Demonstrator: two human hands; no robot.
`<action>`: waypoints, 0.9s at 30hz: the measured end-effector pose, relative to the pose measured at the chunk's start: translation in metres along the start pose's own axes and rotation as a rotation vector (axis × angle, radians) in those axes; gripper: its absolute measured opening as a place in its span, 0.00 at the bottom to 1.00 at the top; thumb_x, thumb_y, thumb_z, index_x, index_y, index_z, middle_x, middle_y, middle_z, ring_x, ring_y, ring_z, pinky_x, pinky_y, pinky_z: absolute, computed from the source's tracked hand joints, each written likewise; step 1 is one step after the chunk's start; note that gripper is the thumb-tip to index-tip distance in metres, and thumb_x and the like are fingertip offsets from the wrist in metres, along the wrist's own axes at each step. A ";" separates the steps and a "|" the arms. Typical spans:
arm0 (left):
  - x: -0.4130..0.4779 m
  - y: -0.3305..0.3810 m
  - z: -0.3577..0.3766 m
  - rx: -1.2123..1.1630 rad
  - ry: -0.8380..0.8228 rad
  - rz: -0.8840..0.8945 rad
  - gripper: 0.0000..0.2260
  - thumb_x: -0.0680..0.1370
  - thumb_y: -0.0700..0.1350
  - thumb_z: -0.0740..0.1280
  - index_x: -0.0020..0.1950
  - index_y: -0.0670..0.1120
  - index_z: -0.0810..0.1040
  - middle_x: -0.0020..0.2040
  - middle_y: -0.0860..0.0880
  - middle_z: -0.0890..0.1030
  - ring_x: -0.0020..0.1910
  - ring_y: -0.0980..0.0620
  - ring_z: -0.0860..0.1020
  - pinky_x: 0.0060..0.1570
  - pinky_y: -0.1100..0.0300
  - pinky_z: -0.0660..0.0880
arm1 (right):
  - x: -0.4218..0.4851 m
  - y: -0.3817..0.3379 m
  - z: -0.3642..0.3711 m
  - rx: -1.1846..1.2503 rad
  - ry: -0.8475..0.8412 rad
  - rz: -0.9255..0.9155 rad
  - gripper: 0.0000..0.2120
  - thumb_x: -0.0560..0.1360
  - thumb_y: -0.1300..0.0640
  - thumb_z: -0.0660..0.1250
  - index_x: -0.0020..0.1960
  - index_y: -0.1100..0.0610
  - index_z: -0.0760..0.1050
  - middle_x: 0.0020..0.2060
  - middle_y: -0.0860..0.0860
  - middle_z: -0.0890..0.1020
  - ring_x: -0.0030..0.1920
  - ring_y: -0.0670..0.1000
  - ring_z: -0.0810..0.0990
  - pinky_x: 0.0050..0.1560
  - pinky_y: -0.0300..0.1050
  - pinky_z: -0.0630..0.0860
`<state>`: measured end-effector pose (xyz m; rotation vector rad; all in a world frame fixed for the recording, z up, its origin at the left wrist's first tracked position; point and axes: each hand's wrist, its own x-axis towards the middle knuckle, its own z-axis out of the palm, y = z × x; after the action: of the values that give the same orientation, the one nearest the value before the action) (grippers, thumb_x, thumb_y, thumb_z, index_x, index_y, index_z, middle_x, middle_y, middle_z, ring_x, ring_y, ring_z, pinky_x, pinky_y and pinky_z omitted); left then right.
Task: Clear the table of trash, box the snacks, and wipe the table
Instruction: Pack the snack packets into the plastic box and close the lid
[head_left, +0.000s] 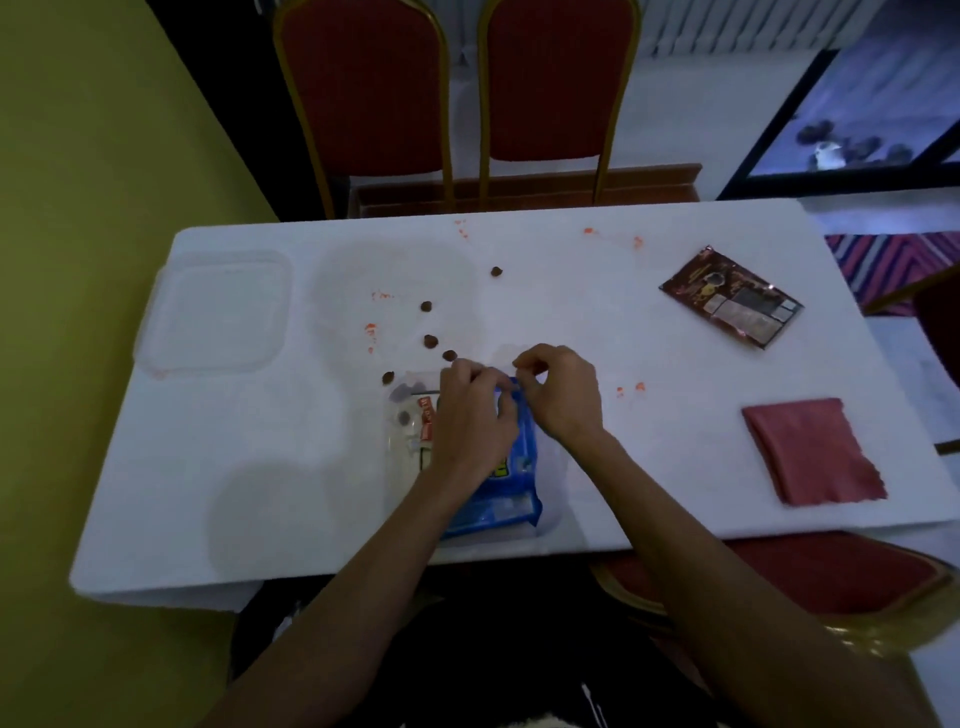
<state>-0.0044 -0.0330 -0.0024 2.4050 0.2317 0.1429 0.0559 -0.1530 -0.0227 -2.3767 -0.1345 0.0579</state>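
- At the near edge of a white rectangular table (675, 364), seen from the head camera, a blue plastic snack packet (511, 499) lies in a clear plastic container (400, 441), its top end pointing away from the person.
- The left hand (475, 415) lies over the packet, fingers curled round its top end and gripping it.
- The right hand (561, 395) meets it just beside, thumb and fingertips pinching the packet's top edge.
- Five brown round snack pieces (430, 341) lie scattered in a loose line from just beyond the container towards the table's middle.
- A clear plastic lid (215, 312) rests flat at the left end, well apart from the container.
- A dark red foil wrapper (732, 296) lies flat at the far right; a folded pink cloth (813, 449) sits nearer, by the right edge.
- Orange smears (370, 328) dot the tabletop.
- Two red padded chairs (556, 78) with gold frames stand beyond the far side.
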 end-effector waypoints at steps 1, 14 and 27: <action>0.005 0.009 0.005 -0.008 -0.010 -0.002 0.10 0.79 0.43 0.65 0.60 0.46 0.79 0.59 0.49 0.72 0.60 0.54 0.70 0.54 0.63 0.70 | 0.004 0.006 -0.009 0.011 0.022 0.020 0.06 0.77 0.59 0.68 0.52 0.54 0.84 0.48 0.50 0.85 0.47 0.47 0.81 0.49 0.41 0.77; 0.078 0.122 0.111 0.070 -0.324 0.147 0.14 0.79 0.42 0.65 0.64 0.47 0.75 0.63 0.45 0.74 0.65 0.47 0.69 0.54 0.58 0.71 | 0.047 0.115 -0.129 0.117 0.228 0.317 0.08 0.76 0.60 0.68 0.52 0.54 0.84 0.47 0.49 0.86 0.45 0.49 0.83 0.50 0.48 0.82; 0.144 0.179 0.213 0.095 -0.484 -0.026 0.14 0.78 0.41 0.66 0.63 0.44 0.78 0.61 0.45 0.79 0.59 0.48 0.76 0.53 0.61 0.70 | 0.101 0.251 -0.205 0.225 0.333 0.719 0.19 0.74 0.47 0.70 0.59 0.57 0.75 0.54 0.53 0.82 0.54 0.56 0.81 0.54 0.51 0.79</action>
<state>0.1945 -0.2724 -0.0366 2.4439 0.0440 -0.4671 0.1934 -0.4625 -0.0480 -2.0618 0.8401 0.0153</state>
